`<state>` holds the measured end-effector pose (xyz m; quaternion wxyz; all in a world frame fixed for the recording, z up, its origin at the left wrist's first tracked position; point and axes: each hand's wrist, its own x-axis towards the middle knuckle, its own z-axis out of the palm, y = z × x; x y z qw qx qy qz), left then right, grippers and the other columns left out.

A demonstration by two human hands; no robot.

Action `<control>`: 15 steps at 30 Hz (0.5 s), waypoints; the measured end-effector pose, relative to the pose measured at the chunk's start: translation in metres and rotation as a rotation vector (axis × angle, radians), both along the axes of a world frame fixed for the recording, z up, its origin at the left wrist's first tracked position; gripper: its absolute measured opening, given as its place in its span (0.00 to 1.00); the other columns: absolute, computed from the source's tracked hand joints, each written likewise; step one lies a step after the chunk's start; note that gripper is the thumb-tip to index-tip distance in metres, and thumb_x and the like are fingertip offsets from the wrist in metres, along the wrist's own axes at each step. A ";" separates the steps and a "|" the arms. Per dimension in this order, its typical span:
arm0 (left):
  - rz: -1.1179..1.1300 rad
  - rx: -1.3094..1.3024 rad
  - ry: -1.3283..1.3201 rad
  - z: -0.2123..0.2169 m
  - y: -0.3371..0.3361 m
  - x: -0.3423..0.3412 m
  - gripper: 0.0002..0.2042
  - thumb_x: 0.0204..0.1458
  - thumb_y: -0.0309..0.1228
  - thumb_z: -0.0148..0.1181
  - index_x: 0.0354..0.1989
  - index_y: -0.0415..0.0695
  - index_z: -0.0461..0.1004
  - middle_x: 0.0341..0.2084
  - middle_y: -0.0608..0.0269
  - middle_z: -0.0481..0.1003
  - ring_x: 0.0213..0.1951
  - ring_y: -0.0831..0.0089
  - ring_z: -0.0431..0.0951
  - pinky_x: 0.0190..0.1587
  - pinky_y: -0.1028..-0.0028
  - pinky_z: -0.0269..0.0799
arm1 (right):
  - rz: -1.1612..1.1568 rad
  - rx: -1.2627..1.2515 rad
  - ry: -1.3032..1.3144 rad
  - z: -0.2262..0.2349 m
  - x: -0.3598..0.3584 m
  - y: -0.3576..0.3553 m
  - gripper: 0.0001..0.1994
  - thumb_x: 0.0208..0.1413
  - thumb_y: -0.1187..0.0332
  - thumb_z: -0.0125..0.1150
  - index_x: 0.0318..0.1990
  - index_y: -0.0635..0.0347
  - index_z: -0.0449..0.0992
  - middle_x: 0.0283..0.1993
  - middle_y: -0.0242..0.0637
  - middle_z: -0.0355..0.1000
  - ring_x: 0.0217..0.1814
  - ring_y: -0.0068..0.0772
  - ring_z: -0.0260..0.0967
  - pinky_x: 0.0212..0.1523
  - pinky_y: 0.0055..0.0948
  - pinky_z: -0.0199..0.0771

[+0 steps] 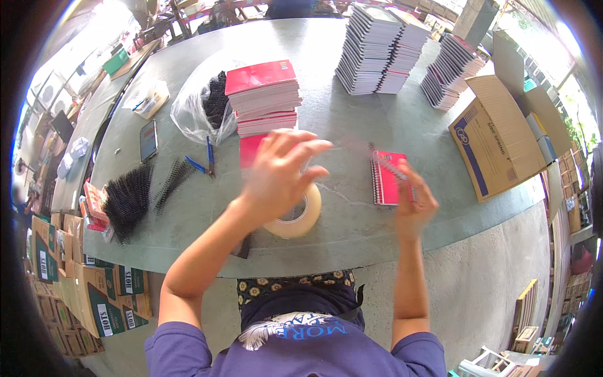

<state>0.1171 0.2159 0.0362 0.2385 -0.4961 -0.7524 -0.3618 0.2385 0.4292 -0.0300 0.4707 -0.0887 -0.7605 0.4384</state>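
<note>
My left hand (284, 173) hangs above the table with its fingers apart and blurred. It holds nothing that I can see. Under it are a roll of tape (312, 217) and the front of a stack of red-covered booklets (262, 78). My right hand (414, 204) is closed, its thumb and fingers at the end of a thin, blurred strip (389, 163). That strip slants over a red spiral-bound notebook (392, 191) lying on the table; motion hides what it is. Black binding coils (129, 195) lie in a pile at the left, with more coils (173, 179) beside them.
Blue-handled pliers (202, 164) and a phone (148, 141) lie on the grey table (326, 119). A clear bag (191, 110) holds black coils. Tall notebook stacks (370, 56) and a smaller stack (447, 75) stand at the back right. An open carton (496, 138) sits by the right edge.
</note>
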 end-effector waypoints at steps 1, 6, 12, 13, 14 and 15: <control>0.028 0.021 -0.031 0.003 -0.010 -0.005 0.13 0.42 0.27 0.65 0.39 0.42 0.76 0.38 0.57 0.75 0.42 0.59 0.73 0.46 0.64 0.68 | -0.043 0.127 -0.045 -0.001 0.008 0.015 0.12 0.49 0.79 0.58 0.41 0.56 0.79 0.47 0.39 0.75 0.57 0.37 0.68 0.58 0.36 0.64; 0.150 -0.123 0.040 -0.016 -0.045 -0.036 0.07 0.45 0.22 0.60 0.33 0.40 0.78 0.33 0.58 0.76 0.41 0.61 0.73 0.44 0.66 0.69 | 0.009 0.494 -0.419 -0.081 0.039 0.063 0.11 0.50 0.73 0.60 0.43 0.58 0.78 0.49 0.39 0.74 0.58 0.39 0.67 0.60 0.39 0.62; 0.181 -0.344 -0.051 -0.062 -0.082 -0.064 0.06 0.42 0.22 0.61 0.30 0.40 0.78 0.30 0.58 0.77 0.38 0.62 0.74 0.44 0.67 0.70 | 0.067 0.590 -0.462 -0.064 0.039 0.053 0.13 0.48 0.67 0.63 0.43 0.58 0.78 0.49 0.39 0.74 0.58 0.41 0.66 0.60 0.39 0.62; 0.182 -0.545 -0.005 -0.062 -0.078 -0.061 0.07 0.41 0.23 0.61 0.30 0.41 0.78 0.31 0.59 0.77 0.38 0.63 0.73 0.44 0.66 0.69 | 0.052 0.596 -0.465 -0.066 0.038 0.053 0.13 0.48 0.67 0.63 0.42 0.59 0.78 0.49 0.39 0.74 0.58 0.40 0.66 0.60 0.39 0.62; 0.199 -0.511 -0.015 -0.064 -0.075 -0.058 0.08 0.40 0.22 0.61 0.31 0.41 0.77 0.31 0.59 0.76 0.39 0.63 0.73 0.44 0.66 0.69 | 0.039 0.601 -0.468 -0.069 0.040 0.054 0.14 0.47 0.68 0.64 0.42 0.59 0.78 0.49 0.39 0.74 0.58 0.40 0.66 0.60 0.39 0.62; 0.210 -0.474 -0.026 -0.071 -0.071 -0.056 0.09 0.40 0.22 0.60 0.32 0.41 0.77 0.32 0.59 0.75 0.39 0.62 0.72 0.44 0.66 0.69 | 0.020 0.607 -0.473 -0.071 0.040 0.056 0.14 0.47 0.68 0.64 0.42 0.59 0.78 0.49 0.39 0.73 0.59 0.40 0.66 0.60 0.39 0.62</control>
